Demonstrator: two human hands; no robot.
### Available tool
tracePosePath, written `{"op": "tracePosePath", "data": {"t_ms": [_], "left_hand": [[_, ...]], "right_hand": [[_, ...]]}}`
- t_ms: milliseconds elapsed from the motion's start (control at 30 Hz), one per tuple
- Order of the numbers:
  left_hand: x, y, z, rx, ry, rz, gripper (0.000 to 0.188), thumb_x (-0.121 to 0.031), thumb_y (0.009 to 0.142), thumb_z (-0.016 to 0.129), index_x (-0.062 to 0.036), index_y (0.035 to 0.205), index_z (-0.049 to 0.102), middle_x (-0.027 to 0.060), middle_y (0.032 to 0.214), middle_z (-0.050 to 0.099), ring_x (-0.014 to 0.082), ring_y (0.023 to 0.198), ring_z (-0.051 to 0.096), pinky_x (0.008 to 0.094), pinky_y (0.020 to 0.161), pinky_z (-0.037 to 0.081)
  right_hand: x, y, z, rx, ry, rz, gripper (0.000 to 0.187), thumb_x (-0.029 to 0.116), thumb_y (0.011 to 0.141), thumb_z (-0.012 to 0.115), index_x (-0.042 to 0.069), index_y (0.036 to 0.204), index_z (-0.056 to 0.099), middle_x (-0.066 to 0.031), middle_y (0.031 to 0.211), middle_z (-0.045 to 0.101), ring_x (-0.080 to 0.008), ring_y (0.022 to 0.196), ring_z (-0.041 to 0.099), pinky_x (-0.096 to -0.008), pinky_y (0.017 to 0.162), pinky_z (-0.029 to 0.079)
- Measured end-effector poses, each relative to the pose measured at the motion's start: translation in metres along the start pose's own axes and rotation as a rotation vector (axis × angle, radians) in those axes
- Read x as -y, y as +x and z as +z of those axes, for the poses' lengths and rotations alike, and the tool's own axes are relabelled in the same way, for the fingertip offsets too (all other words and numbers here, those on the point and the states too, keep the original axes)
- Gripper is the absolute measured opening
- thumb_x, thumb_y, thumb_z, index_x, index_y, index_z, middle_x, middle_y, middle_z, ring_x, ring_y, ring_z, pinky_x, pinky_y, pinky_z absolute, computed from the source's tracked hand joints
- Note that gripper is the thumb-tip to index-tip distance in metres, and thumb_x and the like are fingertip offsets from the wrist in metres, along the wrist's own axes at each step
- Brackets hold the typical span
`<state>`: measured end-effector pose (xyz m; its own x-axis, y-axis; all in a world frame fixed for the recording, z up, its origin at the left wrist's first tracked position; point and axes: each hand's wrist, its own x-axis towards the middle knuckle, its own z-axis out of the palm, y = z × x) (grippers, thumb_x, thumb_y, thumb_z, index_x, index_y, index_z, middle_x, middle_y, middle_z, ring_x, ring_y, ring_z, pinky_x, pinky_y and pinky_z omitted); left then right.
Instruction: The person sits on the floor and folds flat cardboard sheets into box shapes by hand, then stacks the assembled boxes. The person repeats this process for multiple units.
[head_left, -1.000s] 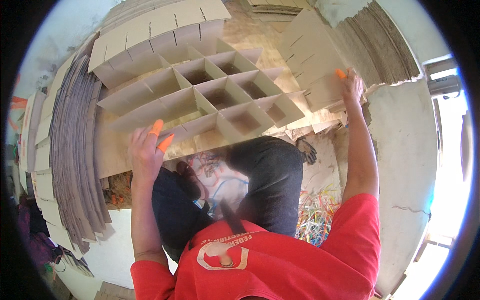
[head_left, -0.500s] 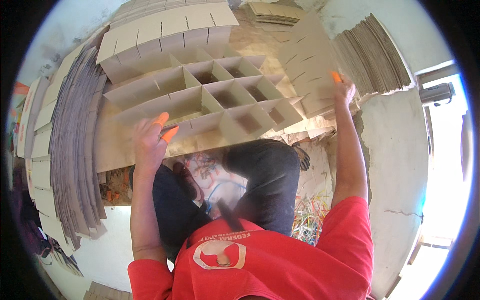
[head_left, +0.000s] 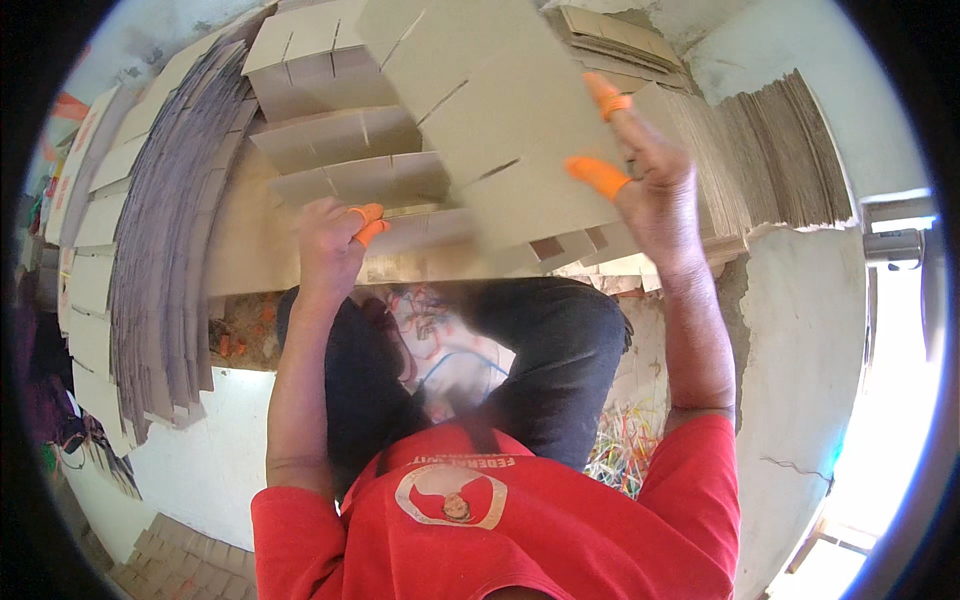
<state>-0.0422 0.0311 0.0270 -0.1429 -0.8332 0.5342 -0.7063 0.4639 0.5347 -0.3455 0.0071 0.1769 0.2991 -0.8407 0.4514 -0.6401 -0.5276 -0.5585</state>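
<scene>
Orange covers sit on the thumb and a finger of each of my hands. My right hand (head_left: 660, 195) grips the right edge of a flat slotted cardboard sheet (head_left: 500, 120), thumb on its upper face. That sheet is tilted and hides much of the cardboard divider grid (head_left: 360, 180) standing on the board. At the grid's near left side, my left hand (head_left: 332, 240) is closed, its covered fingertips pinching the end of the nearest upright divider strip (head_left: 425, 232). The lower edge of the sheet is smeared by motion.
Tall stacks of slotted cardboard (head_left: 165, 220) line the left side. Another stack (head_left: 785, 150) stands by the right wall, with more flat pieces (head_left: 620, 40) at the back. Colourful strips (head_left: 625, 450) lie on the floor beside my legs.
My right hand has brought the slotted sheet from the right, leftward and nearer, over the grid. My left hand has shifted slightly right, and its fingertips have come together.
</scene>
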Motion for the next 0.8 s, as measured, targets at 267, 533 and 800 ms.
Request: {"op": "tracePosePath", "data": {"t_ms": [267, 533, 800], "left_hand": [[0.004, 0.002, 0.005, -0.035, 0.007, 0.07, 0.014, -0.011, 0.068, 0.079, -0.0068, 0.08, 0.072, 0.005, 0.069, 0.063, 0.0233, 0.07, 0.054, 0.0361, 0.072, 0.041], [0.005, 0.005, 0.01, -0.039, -0.024, 0.072, 0.013, -0.01, 0.071, 0.077, -0.0071, 0.082, 0.072, 0.0044, 0.07, 0.063, 0.0227, 0.069, 0.053, 0.0356, 0.073, 0.041], [0.008, 0.004, 0.012, -0.022, -0.017, 0.071, 0.015, -0.01, 0.071, 0.077, -0.0067, 0.085, 0.072, 0.0041, 0.07, 0.064, 0.0227, 0.07, 0.054, 0.0361, 0.075, 0.041]], "right_hand": [[0.017, 0.004, 0.04, 0.187, 0.115, 0.072, 0.063, -0.007, 0.077, 0.069, 0.0, 0.136, 0.049, -0.0179, 0.133, 0.057, -0.0218, 0.12, 0.057, -0.0295, 0.1, 0.043], [0.029, 0.002, 0.046, 0.194, 0.104, 0.122, 0.061, -0.006, 0.078, 0.068, -0.001, 0.136, 0.049, -0.0221, 0.129, 0.057, -0.027, 0.118, 0.058, -0.03, 0.097, 0.045], [0.037, 0.002, 0.045, 0.243, 0.1, 0.195, 0.058, -0.006, 0.08, 0.07, -0.001, 0.134, 0.051, -0.0214, 0.128, 0.06, -0.017, 0.116, 0.06, -0.0278, 0.099, 0.043]]}}
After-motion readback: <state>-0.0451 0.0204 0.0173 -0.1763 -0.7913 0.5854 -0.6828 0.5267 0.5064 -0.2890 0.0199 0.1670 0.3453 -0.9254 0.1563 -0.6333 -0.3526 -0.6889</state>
